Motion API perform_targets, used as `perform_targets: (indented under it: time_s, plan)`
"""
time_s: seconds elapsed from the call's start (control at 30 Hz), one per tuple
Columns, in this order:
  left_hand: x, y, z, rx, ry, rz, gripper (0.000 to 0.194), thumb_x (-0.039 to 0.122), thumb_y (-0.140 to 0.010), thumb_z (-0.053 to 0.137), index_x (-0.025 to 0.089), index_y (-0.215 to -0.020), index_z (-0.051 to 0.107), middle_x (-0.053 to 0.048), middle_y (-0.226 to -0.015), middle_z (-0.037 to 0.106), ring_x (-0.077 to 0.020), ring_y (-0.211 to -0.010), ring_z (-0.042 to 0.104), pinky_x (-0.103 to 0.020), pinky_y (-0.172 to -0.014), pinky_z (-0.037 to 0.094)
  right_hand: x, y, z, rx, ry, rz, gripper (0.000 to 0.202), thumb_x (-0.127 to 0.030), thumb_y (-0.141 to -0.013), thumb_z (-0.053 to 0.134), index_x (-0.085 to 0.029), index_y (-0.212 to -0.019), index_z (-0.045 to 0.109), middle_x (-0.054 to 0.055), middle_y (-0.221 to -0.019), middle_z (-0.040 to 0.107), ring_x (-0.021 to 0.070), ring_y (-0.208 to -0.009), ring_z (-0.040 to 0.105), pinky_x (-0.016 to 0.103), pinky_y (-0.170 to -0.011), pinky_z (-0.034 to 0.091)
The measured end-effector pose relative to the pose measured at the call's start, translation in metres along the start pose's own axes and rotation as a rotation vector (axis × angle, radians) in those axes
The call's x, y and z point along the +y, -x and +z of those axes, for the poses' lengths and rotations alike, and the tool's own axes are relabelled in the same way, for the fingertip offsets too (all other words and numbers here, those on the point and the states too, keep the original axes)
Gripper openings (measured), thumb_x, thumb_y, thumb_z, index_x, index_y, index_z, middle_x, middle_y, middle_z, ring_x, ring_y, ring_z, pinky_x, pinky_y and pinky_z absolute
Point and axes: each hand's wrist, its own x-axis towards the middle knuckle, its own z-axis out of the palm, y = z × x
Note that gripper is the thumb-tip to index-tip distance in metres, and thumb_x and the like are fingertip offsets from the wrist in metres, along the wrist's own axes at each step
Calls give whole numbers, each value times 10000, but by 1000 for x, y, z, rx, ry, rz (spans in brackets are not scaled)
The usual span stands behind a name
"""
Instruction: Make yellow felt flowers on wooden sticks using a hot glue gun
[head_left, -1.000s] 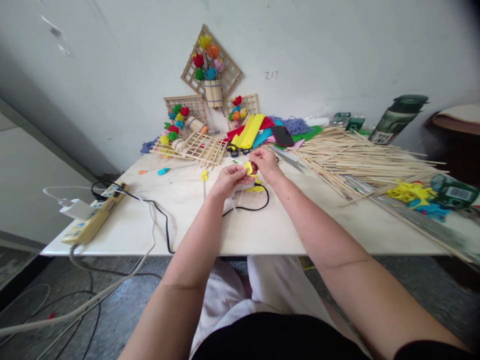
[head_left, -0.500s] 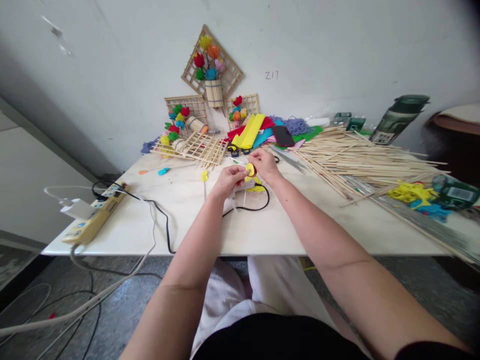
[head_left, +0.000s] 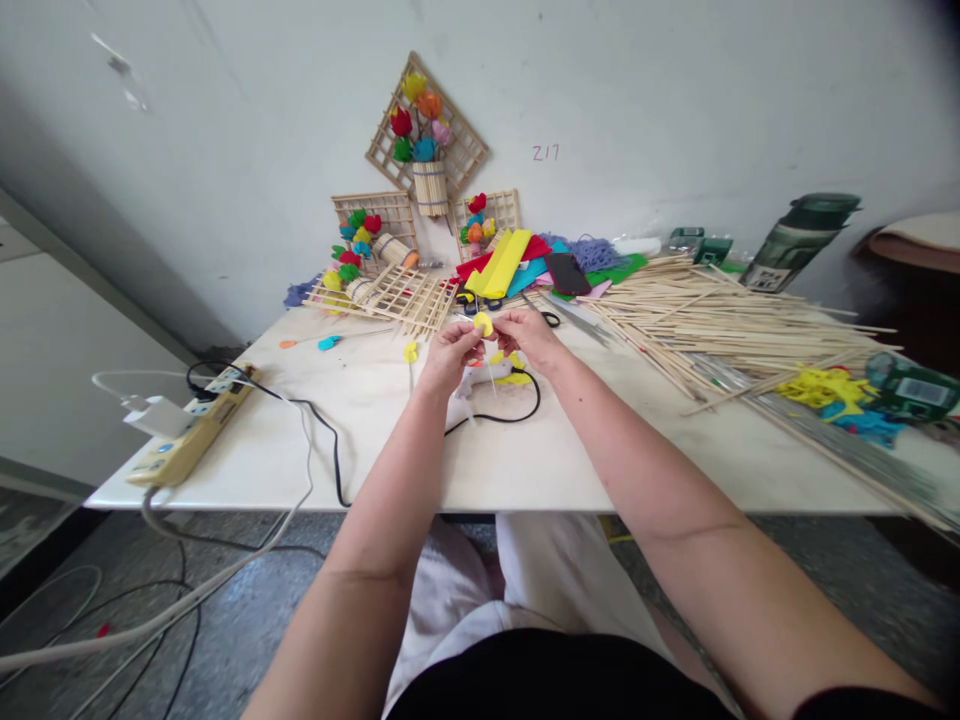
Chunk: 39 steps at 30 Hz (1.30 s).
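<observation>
Between my two hands, above the middle of the table, is a small yellow petal piece [head_left: 483, 323] with a thin stem below it. My left hand [head_left: 454, 352] pinches it from the left. From the right, my right hand [head_left: 523, 333] has its fingers closed on the same piece. A white glue gun [head_left: 487, 374] with a black cord lies just under the hands, beside more yellow pieces [head_left: 514, 374]. Left of my left hand lies another yellow piece on a stem [head_left: 410, 352].
A power strip [head_left: 187, 430] with cables sits on the left. Wooden sticks [head_left: 690, 315] cover the right side. Lattice panels with colourful flowers [head_left: 382, 290], scissors [head_left: 551, 319], coloured sheets [head_left: 499, 265] and a phone [head_left: 568, 274] lie at the back. A bottle [head_left: 799, 240] stands back right.
Both hands have shifted slightly, with the yellow piece now a little higher and further left. My right hand's fingers have come down to its right edge.
</observation>
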Motion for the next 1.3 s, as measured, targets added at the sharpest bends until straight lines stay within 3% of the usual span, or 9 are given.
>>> perform_targets:
  time_s: [0.13,0.33,0.83,1.17,1.3]
  plan:
    - [-1,-4,-2,73,45,66,271,366,-680,762,157,-711,592,18,-638,631,-43,-491,523,-186,-500,424,0,3,1,-132,69,137,119,-160,-731,646,-136,-623,601,26,-544,633,73,-398,493,166,-319,330]
    - [-1,-5,-2,66,170,104,320,352,-579,829,146,-675,604,-8,-683,680,-43,-492,534,-177,-502,452,-1,8,5,-297,-48,241,46,-143,-744,611,-122,-715,582,56,-593,673,69,-398,486,162,-329,321]
    - [0,-5,-2,89,185,98,266,316,-605,820,141,-668,628,-5,-664,675,-47,-501,553,-177,-535,475,-2,7,3,-304,-95,276,135,-200,-831,630,-132,-746,551,7,-539,617,58,-364,452,167,-324,320]
    - [-1,-5,-4,82,150,95,275,334,-594,813,143,-671,632,-14,-669,680,-51,-492,547,-183,-522,463,-2,6,-1,-337,-54,225,180,-186,-762,715,-125,-681,567,-13,-516,596,40,-365,438,146,-335,349]
    - [0,-5,-3,119,168,60,270,311,-589,800,142,-668,606,-42,-759,710,-63,-533,582,-199,-556,488,-2,6,-2,-252,2,161,177,-166,-757,702,-126,-644,572,-19,-502,589,41,-362,445,149,-335,347]
